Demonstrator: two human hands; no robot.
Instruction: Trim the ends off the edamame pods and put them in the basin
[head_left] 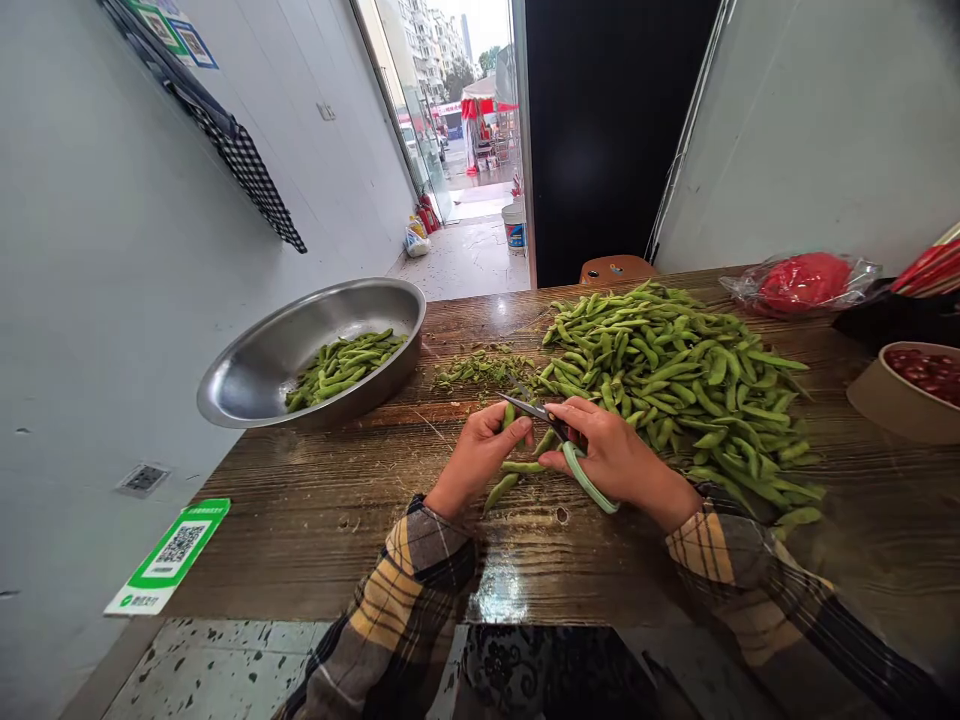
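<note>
My left hand [486, 450] pinches a green edamame pod [509, 414] near the middle of the table. My right hand [604, 447] is wrapped round a pair of scissors [589, 480] with pale green handles; the dark blades point left, close to the pod's upper end. Two or so loose pods [501, 491] lie on the wood just below my hands. Beyond the blades is a small heap of snipped tips and scraps [486, 368]. A large pile of edamame pods [675, 370] spreads to the right, behind and beside my right hand.
A steel basin [247, 375] with pods in it stands tilted at the left. On the right are a paper bowl [892, 400] of dark red pieces and a plastic-wrapped red bundle [806, 282]. A green QR-code card [176, 555] lies at the table's left edge.
</note>
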